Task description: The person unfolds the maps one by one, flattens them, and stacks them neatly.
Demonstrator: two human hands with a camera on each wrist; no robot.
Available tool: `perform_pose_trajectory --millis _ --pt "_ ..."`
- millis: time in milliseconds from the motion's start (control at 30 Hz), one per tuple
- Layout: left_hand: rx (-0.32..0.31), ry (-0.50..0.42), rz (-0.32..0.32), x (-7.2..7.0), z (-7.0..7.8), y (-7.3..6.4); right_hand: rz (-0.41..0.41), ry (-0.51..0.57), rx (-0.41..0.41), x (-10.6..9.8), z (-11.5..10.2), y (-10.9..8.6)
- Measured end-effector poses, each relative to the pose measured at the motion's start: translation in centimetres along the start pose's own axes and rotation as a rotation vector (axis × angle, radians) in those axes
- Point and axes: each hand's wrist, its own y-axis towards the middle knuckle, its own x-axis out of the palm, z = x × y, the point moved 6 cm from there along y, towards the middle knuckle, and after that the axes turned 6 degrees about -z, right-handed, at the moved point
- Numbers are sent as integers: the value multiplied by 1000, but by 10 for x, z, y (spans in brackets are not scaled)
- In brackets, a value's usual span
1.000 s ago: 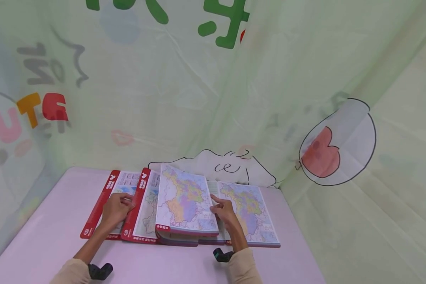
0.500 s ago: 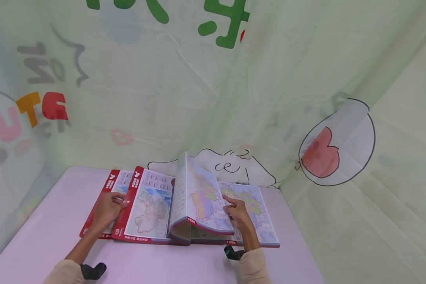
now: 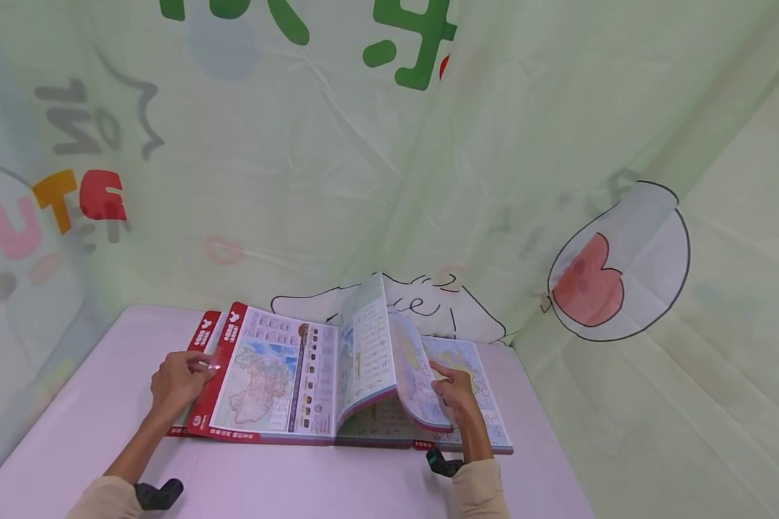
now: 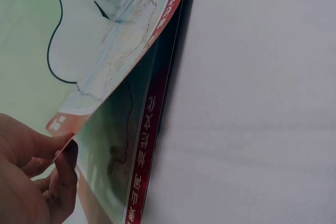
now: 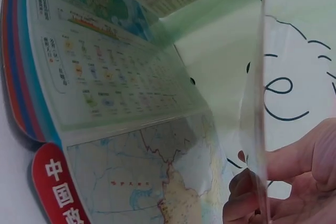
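A map book lies spread on the table, its red-edged left sheet [image 3: 256, 382] showing a map and small tables. My left hand [image 3: 178, 378] pinches the red edge of that sheet between thumb and fingertips. In the left wrist view the sheet's corner curls up from another red-edged sheet [image 4: 139, 187] beneath. With thumb and fingers, my right hand [image 3: 457, 395] holds the outer edge of raised pages [image 3: 370, 346]. These stand tilted in the middle, bending down to the right. The right wrist view shows a glossy map page [image 5: 131, 174] with a red tab.
Under and beyond my right hand lies another coloured map page [image 3: 487, 404]. The pale pink table [image 3: 298, 483] extends in front. A printed fabric curtain [image 3: 337, 180] hangs behind and at both sides. A black wrist device [image 3: 159, 496] sits at the left sleeve.
Both hands have moved apart: the right rightward with the turning pages, the left leftward with the red-edged sheet. More of the left sheet's map and tables now shows.
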Motion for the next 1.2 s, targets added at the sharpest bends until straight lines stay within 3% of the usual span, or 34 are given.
perform_pose_trajectory --millis 267,700,833,933,1000,1067,1200 --pt "-18 1 18 -7 -6 -1 67 -23 -12 -4 10 4" --pt "-36 8 33 -17 -22 6 206 -182 -61 -22 17 0" --pt "-66 2 30 -22 -27 7 267 -211 -89 -35 52 23" --pt "-79 8 34 -26 -28 6 329 -278 -53 -49 90 49" --pt "-78 17 38 -28 -29 5 377 -320 -2 -55 98 53" --pt "-74 18 45 -31 -29 5 420 -352 29 -57 89 44" --pt "-68 13 51 -35 -28 5 512 -417 0 -63 73 27"
